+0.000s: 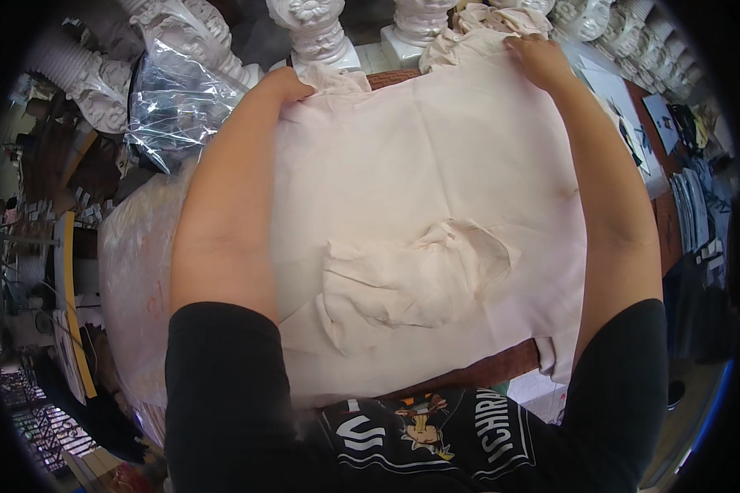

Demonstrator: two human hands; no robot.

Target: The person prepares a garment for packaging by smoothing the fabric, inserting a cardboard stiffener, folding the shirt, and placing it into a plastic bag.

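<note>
The fingers of the left hand are curled down over the far edge of a pale pink cloth, pinching it near the bench's far left corner, while the right hand lies with fingers closed on the same hem toward the far right. The cloth is spread flat across most of the bench, with a crumpled fold bunched near the person's body. It looks thin, light and limp, likely to slide and wrinkle, so it is best held at corners or along the hem with both hands. A clear plastic bag lies off the left side, and white carved plaster balusters stand beyond the far edge.
</note>
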